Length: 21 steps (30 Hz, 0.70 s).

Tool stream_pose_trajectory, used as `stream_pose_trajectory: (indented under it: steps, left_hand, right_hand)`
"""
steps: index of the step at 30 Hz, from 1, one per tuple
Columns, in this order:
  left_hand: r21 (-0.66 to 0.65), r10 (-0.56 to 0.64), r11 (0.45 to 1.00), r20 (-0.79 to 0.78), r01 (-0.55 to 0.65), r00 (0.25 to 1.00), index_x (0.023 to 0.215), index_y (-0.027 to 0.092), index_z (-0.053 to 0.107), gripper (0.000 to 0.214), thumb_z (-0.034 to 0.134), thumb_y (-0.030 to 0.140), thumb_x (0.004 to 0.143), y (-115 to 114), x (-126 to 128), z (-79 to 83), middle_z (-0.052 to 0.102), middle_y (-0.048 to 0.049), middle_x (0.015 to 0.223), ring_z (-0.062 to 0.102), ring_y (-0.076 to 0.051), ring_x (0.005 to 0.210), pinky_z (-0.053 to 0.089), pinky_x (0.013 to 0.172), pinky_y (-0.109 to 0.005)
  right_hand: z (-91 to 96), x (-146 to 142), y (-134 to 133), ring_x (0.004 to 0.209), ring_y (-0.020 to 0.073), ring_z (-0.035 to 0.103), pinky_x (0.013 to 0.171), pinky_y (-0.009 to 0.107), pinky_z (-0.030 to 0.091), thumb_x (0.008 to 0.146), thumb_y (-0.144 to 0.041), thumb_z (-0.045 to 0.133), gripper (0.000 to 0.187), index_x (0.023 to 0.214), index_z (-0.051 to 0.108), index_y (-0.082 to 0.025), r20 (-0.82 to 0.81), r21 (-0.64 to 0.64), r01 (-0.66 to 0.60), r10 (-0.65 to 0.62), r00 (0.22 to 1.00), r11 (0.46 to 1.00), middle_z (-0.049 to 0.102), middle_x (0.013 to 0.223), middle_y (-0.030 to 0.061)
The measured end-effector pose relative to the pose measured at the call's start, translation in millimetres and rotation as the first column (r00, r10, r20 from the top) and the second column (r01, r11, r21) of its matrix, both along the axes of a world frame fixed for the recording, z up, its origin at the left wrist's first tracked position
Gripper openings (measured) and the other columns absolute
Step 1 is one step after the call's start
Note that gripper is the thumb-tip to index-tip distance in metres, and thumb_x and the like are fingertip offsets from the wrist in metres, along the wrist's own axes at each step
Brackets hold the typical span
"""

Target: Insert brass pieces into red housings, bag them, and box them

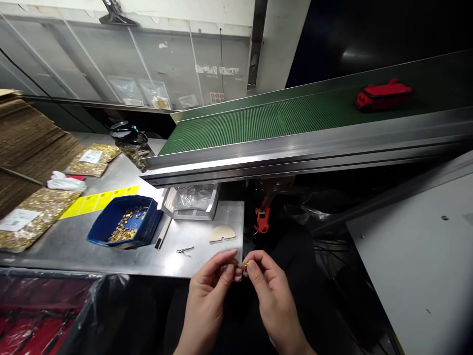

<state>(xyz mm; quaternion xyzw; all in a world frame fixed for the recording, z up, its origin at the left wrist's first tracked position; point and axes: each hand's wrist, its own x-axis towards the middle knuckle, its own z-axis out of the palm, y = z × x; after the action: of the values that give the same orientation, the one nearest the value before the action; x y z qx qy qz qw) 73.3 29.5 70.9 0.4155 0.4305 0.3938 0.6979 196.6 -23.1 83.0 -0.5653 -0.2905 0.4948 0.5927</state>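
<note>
My left hand [212, 283] and my right hand [266, 286] meet just off the front right corner of the metal table [74, 241], fingertips pinched together. Between them sits a small brass-coloured part [244, 266], held at my right thumb and forefinger; my left fingertips press in from the other side, and what they hold is too small to make out. A blue tray [111, 222] with several small brass parts stands on the table to the left. A small metal piece [185, 250] and a pale half-round card piece [221, 233] lie near my hands.
A green conveyor belt [258, 121] runs above the table, carrying a red and black case [384, 94] at the far right. Bags of brass parts [35, 217], a yellow strip [99, 199], stacked cardboard [25, 133] and a white cloth [64, 181] lie left. An orange tool [261, 219] hangs under the belt.
</note>
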Motion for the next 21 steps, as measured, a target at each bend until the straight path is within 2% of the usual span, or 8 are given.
stream_pose_trajectory:
  steps: [2, 5, 10, 15, 18, 21]
  left_hand:
    - [0.11, -0.019, 0.994, -0.067, 0.026, 0.998, 0.105, 0.026, 0.079, 0.018, 0.074, 0.035, 0.09, -0.1, 1.1, 1.3, 0.074, -0.003, 0.091, 0.069, -0.015, 0.079, 0.057, 0.076, -0.022]
    - [0.179, -0.011, 0.983, -0.142, 0.037, 0.99, 0.097, 0.025, 0.079, 0.015, 0.072, 0.036, 0.091, 0.1, 1.2, 1.9, 0.073, -0.0027, 0.084, 0.07, -0.016, 0.074, 0.058, 0.073, -0.023]
    - [0.093, 0.013, 0.996, -0.188, 0.005, 0.982, 0.095, 0.023, 0.079, 0.022, 0.082, 0.04, 0.081, 0.1, -1.3, -2.0, 0.079, -0.0058, 0.083, 0.075, -0.022, 0.074, 0.062, 0.072, -0.028]
    - [0.068, 0.04, 0.997, -0.17, -0.029, 0.985, 0.095, 0.025, 0.08, 0.022, 0.086, 0.035, 0.076, -2.5, -4.6, -3.1, 0.081, -0.0069, 0.091, 0.077, -0.028, 0.092, 0.064, 0.083, -0.032]
    - [0.227, 0.072, 0.974, -0.228, -0.019, 0.971, 0.09, 0.028, 0.082, 0.012, 0.084, 0.03, 0.078, -5.2, -4.3, -0.2, 0.081, -0.0064, 0.091, 0.077, -0.027, 0.089, 0.063, 0.082, -0.032]
    - [0.432, 0.146, 0.902, -0.261, -0.02, 0.954, 0.088, 0.032, 0.084, 0.011, 0.08, 0.024, 0.082, -7.6, -0.5, 5.4, 0.077, -0.0053, 0.088, 0.073, -0.024, 0.081, 0.061, 0.074, -0.031]
  right_hand:
    - [-2.2, 2.5, -0.7, 0.084, 0.0151, 0.059, 0.081, 0.025, 0.05, 0.1, -0.047, 0.059, 0.026, 0.096, 0.065, -0.022, -0.17, -0.02, 0.022, -0.025, 0.985, 1.0, 0.064, 0.089, 0.0013]
    - [-6.2, 5.5, -1.6, 0.083, 0.0143, 0.055, 0.08, 0.024, 0.047, 0.097, -0.048, 0.063, 0.027, 0.094, 0.067, -0.021, -0.275, -0.042, 0.039, -0.049, 0.96, 0.998, 0.061, 0.087, 0.0005]
    - [-7.8, 8.0, -2.2, 0.079, 0.0146, 0.051, 0.079, 0.025, 0.045, 0.094, -0.049, 0.068, 0.029, 0.093, 0.068, -0.02, -0.311, -0.072, 0.017, -0.039, 0.949, 0.997, 0.06, 0.084, 0.0009]
    - [-8.4, 9.0, -2.3, 0.079, 0.0136, 0.049, 0.079, 0.024, 0.044, 0.092, -0.048, 0.07, 0.029, 0.095, 0.07, -0.019, -0.294, -0.096, 0.007, -0.035, 0.955, 0.995, 0.061, 0.085, 0.0006]
    - [-9.4, 7.4, -2.4, 0.078, 0.0131, 0.049, 0.077, 0.024, 0.044, 0.091, -0.047, 0.072, 0.028, 0.096, 0.071, -0.019, -0.294, -0.093, 0.008, -0.035, 0.955, 0.996, 0.061, 0.084, 0.0003]
    - [-8.2, 3.3, -2.5, 0.078, 0.0134, 0.05, 0.076, 0.024, 0.044, 0.091, -0.046, 0.073, 0.027, 0.095, 0.072, -0.019, -0.327, -0.068, -0.006, -0.016, 0.945, 0.998, 0.063, 0.084, 0.0007]
